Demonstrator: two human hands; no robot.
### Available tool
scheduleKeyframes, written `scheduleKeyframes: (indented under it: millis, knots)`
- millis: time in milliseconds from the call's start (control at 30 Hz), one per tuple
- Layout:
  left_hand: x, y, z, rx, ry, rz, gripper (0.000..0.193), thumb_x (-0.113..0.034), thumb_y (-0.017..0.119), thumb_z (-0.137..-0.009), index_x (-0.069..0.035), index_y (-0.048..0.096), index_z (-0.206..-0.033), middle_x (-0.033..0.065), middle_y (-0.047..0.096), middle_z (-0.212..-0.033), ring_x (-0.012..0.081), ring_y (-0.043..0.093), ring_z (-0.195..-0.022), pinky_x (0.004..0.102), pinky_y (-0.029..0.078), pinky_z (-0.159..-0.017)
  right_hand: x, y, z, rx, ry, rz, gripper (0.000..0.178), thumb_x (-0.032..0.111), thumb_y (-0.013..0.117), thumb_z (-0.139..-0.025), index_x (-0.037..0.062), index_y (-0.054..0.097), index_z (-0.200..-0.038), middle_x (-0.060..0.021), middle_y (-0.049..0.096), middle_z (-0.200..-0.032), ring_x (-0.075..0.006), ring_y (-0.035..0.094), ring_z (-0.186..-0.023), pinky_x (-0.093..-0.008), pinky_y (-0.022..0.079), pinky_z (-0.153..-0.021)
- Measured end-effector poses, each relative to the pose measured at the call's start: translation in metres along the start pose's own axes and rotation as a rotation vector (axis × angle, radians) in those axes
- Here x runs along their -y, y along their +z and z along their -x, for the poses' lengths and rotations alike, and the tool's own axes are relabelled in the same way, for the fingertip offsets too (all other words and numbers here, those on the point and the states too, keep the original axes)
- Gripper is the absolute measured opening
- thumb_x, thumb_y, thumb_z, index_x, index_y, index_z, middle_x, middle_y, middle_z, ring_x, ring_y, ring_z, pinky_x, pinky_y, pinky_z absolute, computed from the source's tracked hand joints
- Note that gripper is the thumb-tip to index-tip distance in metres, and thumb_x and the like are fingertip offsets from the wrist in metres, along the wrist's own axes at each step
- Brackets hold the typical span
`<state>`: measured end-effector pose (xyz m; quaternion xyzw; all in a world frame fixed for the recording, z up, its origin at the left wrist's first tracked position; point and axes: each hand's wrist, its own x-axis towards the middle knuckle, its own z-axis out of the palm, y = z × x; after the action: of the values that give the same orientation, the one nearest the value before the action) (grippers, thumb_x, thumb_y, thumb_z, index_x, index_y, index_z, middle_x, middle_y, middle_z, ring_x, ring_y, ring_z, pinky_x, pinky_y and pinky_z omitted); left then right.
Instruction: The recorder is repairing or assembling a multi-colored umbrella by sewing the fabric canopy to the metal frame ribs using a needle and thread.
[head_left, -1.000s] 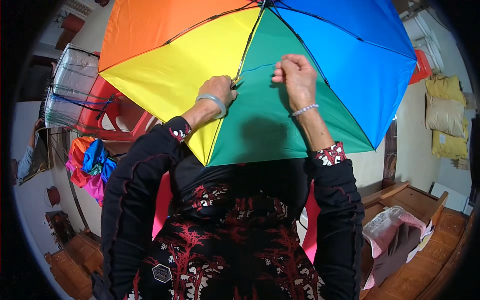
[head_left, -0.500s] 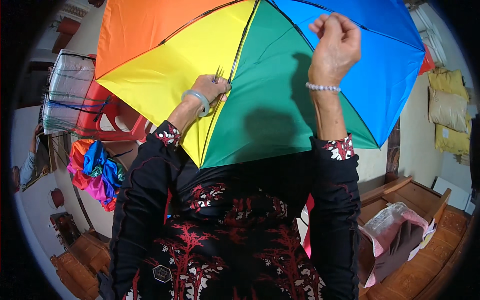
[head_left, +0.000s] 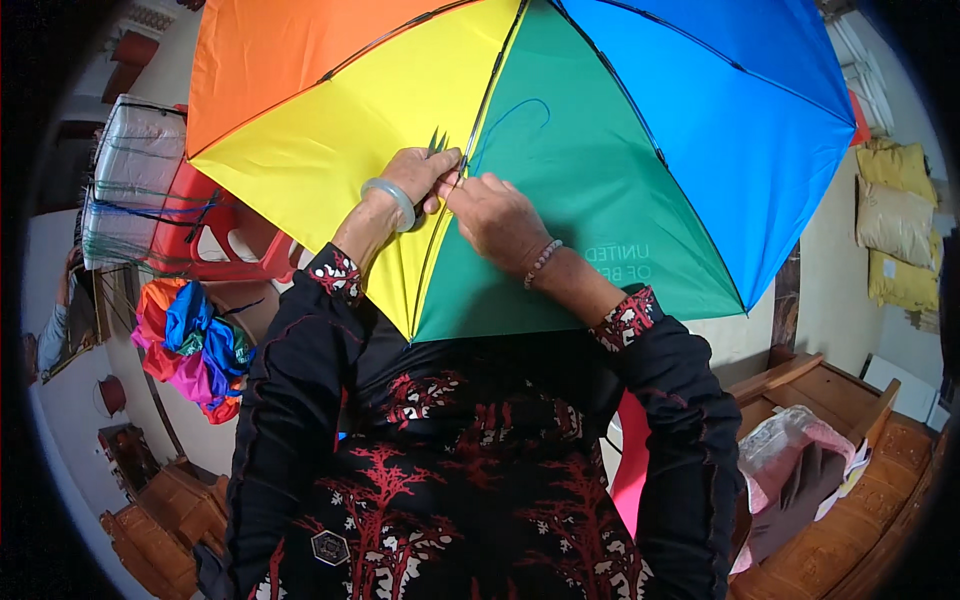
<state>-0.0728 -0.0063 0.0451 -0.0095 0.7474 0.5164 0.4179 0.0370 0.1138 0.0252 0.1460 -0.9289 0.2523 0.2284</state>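
Note:
An opened umbrella with orange, yellow, green (head_left: 570,200) and blue panels spreads in front of me, its inner side with thin black ribs facing me. My left hand (head_left: 405,185) is closed at the rib (head_left: 482,105) along the yellow-green seam. Two pointed dark blades of small snips (head_left: 437,142) stick up from that hand; their handles are hidden. Right beside it, my right hand (head_left: 497,222) is closed in a pinch at the same rib; what its fingertips hold is too small to make out. A blue thread (head_left: 520,103) loops over the green panel just above the fingers.
At left, a red plastic chair (head_left: 190,215) stands by a strapped white bundle (head_left: 135,180). Below them hangs a heap of multicoloured cloth (head_left: 195,345). Wooden furniture (head_left: 865,500) with a pink-lined box (head_left: 790,450) is at lower right. Yellow packages (head_left: 900,215) lie farther right.
My right hand has come down and left from above the blue panel to the rib beside my left hand. The blue thread now curls on the green panel. My left hand has barely moved.

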Motion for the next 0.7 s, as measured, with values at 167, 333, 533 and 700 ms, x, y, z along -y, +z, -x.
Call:
scheduleKeyframes:
  millis: [167,333,533,700]
  knots:
    - [0.002,0.005,-0.005,-0.012,0.020,-0.073,0.024,-0.023,0.066,-0.078,-0.002,0.056,-0.071,0.0035,0.053,-0.056,0.0096,0.045,-0.043,0.0239,0.035,-0.039,0.003,-0.001,0.003,0.006,-0.071,-0.031,0.014,0.009,0.057,-0.071,0.0076,0.055,-0.084,-0.0060,0.051,-0.078,-0.0221,0.052,-0.074,-0.0334,0.043,-0.064]
    - [0.012,0.013,-0.014,-0.161,0.289,-0.423,0.023,-0.017,0.072,-0.072,-0.001,0.055,-0.071,0.0033,0.054,-0.061,0.0098,0.048,-0.051,0.0263,0.040,-0.046,0.006,-0.003,0.007,0.065,-0.168,-0.070,0.007,0.012,0.053,-0.072,0.0079,0.052,-0.077,-0.0060,0.048,-0.075,-0.0212,0.051,-0.074,-0.0320,0.042,-0.064]
    - [0.017,0.021,-0.014,-0.270,0.271,-0.500,0.020,-0.013,0.069,-0.072,0.000,0.055,-0.070,0.0029,0.053,-0.058,0.0108,0.046,-0.048,0.0278,0.040,-0.046,0.012,-0.003,0.013,0.072,-0.217,-0.077,0.005,0.012,0.052,-0.071,0.0080,0.051,-0.073,-0.0056,0.047,-0.074,-0.0203,0.050,-0.073,-0.0315,0.042,-0.065]
    - [0.020,0.022,-0.012,-0.319,0.220,-0.409,0.018,-0.017,0.066,-0.072,-0.001,0.059,-0.070,0.0079,0.057,-0.057,0.0160,0.056,-0.050,0.0295,0.045,-0.052,0.013,-0.001,0.016,0.072,-0.231,-0.102,0.005,0.012,0.052,-0.071,0.0078,0.050,-0.072,-0.0053,0.047,-0.072,-0.0203,0.050,-0.072,-0.0314,0.042,-0.065]
